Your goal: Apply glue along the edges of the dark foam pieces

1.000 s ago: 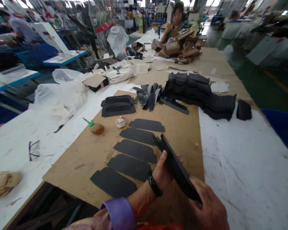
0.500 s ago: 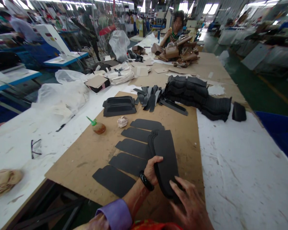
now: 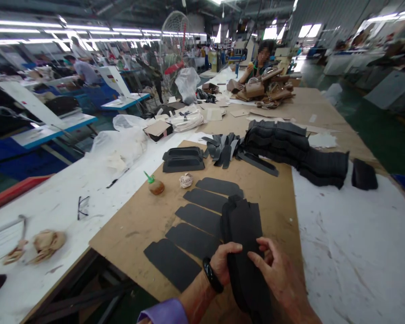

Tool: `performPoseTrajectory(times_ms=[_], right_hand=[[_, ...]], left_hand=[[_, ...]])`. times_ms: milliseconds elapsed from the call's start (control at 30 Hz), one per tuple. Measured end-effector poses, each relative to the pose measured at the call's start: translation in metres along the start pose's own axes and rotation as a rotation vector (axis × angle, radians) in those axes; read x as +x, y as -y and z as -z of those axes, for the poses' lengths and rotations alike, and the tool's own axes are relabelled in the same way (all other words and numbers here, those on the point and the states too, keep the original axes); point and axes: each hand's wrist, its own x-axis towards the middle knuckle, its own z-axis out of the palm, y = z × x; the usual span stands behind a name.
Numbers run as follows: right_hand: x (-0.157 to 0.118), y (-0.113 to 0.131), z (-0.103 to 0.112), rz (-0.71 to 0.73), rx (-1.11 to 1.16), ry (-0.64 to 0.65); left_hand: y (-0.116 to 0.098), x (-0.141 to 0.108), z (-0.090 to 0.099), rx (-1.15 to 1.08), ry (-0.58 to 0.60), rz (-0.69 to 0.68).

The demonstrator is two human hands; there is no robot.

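1 stack of black tabbed panels (image 3: pixel 243 229), over the brown board (image 3: pixel 121 238), grasped by my left hand (image 3: pixel 222 262), thumb on top. My right hand (image 3: pixel 281 270): fingers at the stack's right edge; whether they pinch, I cannot tell. Left of the stack: 5 flat black panels (image 3: pixel 198 218), in a row. Farther: 1 green-tipped bottle (image 3: pixel 156 186), 1 crumpled wad (image 3: pixel 186 180).

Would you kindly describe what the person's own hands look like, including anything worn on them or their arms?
The left hand is ungloved, with a glossy black bangle around its wrist; higher up, a lavender-purple sleeve cuff shows at the picture's bottom edge. The right hand is also ungloved, and no sleeve or bangle shows on that side.
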Motion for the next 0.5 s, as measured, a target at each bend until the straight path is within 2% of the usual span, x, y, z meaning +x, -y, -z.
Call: performPoseTrajectory(times_ms=[167, 300, 400, 500], right_hand=[[0.005, 0.000, -0.006, -0.040, 0.041, 0.018], [0.013, 0.009, -0.001, -0.102, 0.090, 0.012], [0.021, 0.014, 0.001, -0.101, 0.151, 0.110], [0.030, 0.009, -0.003, -0.158, 0.330, 0.237]], left_hand=[[-0.001, 0.000, 0.005, -0.019, 0.069, -0.013], [0.002, 0.004, 0.013, -0.036, 0.061, 0.001], [0.003, 0.004, 0.018, -0.062, 0.011, -0.008], [0.001, 0.004, 0.022, -0.050, -0.007, -0.022]])
